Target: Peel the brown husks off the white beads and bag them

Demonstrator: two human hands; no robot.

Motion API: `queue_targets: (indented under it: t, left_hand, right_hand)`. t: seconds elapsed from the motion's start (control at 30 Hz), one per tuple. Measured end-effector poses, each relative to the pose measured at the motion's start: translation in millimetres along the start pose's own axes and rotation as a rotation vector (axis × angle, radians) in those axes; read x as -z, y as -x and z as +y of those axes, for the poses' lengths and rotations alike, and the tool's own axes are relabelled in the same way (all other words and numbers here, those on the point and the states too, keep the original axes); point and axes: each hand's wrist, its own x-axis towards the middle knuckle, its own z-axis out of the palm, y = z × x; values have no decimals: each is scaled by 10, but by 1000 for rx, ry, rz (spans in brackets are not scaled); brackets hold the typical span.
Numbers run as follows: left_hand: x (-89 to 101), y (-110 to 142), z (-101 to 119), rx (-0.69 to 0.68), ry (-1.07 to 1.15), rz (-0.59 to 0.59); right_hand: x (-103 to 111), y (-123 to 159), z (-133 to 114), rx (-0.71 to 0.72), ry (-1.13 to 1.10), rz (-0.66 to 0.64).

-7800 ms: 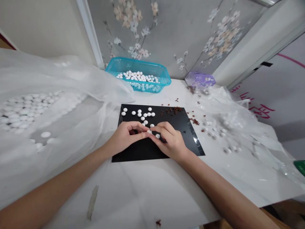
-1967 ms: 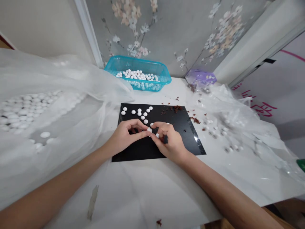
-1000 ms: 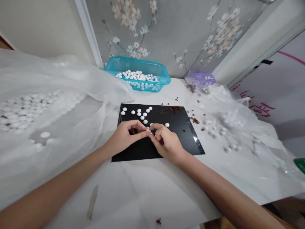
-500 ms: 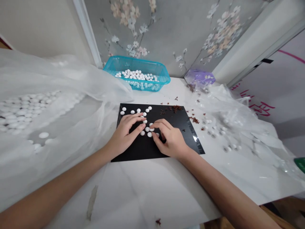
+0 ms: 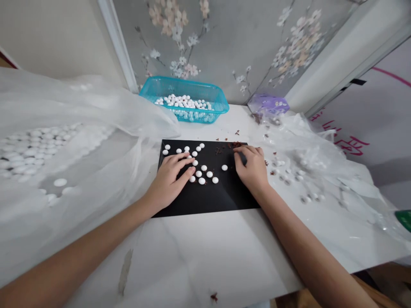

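A black mat (image 5: 212, 196) lies on the white table with several white round beads (image 5: 201, 181) scattered over its upper left. My left hand (image 5: 171, 177) lies flat on the mat, fingers stretched out beside the beads and holding nothing. My right hand (image 5: 252, 167) rests on the mat's right edge, fingers curled down onto it next to reddish-brown crumbs (image 5: 236, 145). I cannot make out anything in its fingers. One white bead (image 5: 224, 167) lies just left of that hand.
A teal basket (image 5: 186, 100) of white beads stands at the back. A large clear bag (image 5: 58, 141) with many beads fills the left. Crumpled clear plastic (image 5: 314, 171) with loose beads lies right, a purple bag (image 5: 268, 104) behind it.
Both hands were pinching a bead together at the mat's middle. The left hand has flattened on the mat; the right hand has moved away to the mat's right edge.
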Motion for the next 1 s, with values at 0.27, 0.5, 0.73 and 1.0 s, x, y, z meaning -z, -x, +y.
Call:
queue_targets:
  t: [0.27,0.5,0.73,1.0]
  left_hand:
    - [-15,-1,11,0,-19,44]
    - [-5,9,31,22,-32,74]
    - [4,7,30,21,12,83]
    - [25,7,58,53,165,164]
  right_hand:
    - [-75,-10,111,-73,41,-98]
    - [-94,-9,118,-34,30,-21]
    - [-87,-8,102,-42,-10,-36]
    - [-28,35,-52,21,-47,67]
